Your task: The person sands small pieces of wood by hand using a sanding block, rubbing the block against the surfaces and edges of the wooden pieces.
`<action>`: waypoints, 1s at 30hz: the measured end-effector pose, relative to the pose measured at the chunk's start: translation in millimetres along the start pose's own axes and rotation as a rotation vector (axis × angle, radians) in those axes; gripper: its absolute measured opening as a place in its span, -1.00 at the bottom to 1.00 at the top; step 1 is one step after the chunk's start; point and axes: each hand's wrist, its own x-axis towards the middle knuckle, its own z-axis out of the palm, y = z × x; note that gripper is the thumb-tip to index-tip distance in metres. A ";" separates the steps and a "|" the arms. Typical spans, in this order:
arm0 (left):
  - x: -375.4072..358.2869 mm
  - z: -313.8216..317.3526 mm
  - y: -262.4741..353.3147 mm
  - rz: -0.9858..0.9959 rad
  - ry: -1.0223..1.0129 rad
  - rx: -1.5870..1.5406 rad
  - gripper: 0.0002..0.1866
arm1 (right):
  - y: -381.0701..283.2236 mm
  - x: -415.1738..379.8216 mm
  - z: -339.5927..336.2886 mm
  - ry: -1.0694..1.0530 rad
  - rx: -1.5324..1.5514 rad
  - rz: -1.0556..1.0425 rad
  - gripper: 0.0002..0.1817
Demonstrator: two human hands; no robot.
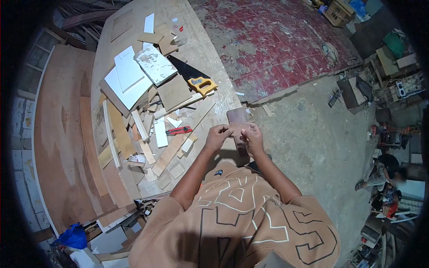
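Note:
At the table's edge, close in front of my body, a flat reddish-brown piece (237, 116) extends above and below my fingers. A lighter brown strip crosses it between the two hands. My left hand (218, 137) is closed in a pinch at the left side of this piece. On the right side my right hand (253, 139) pinches it too, thumb on top and fingers bent. What the piece is made of I cannot tell. Left of my hands, a red utility knife (178, 131) lies on the wooden table (203, 49).
A handsaw with a yellow handle (202, 85) lies beside white panels (129, 69) and a paint-marked block (155, 65). Wood offcuts (168, 154) cover the table's near left. A large plywood sheet (62, 120) stands further left. People (385, 178) are at the far right.

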 end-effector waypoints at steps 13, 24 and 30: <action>37.9 24.4 -42.7 0.086 0.012 1.022 -0.07 | 50.2 29.9 -34.3 0.274 -0.959 -0.381 -0.73; 80.0 38.9 -50.1 -0.176 -0.376 1.410 0.61 | 87.9 30.3 -54.5 0.158 -1.233 -0.559 -0.80; 80.1 39.2 -47.9 -0.178 -0.409 1.406 0.68 | 85.0 -3.5 -66.3 0.168 -1.285 -0.526 -0.82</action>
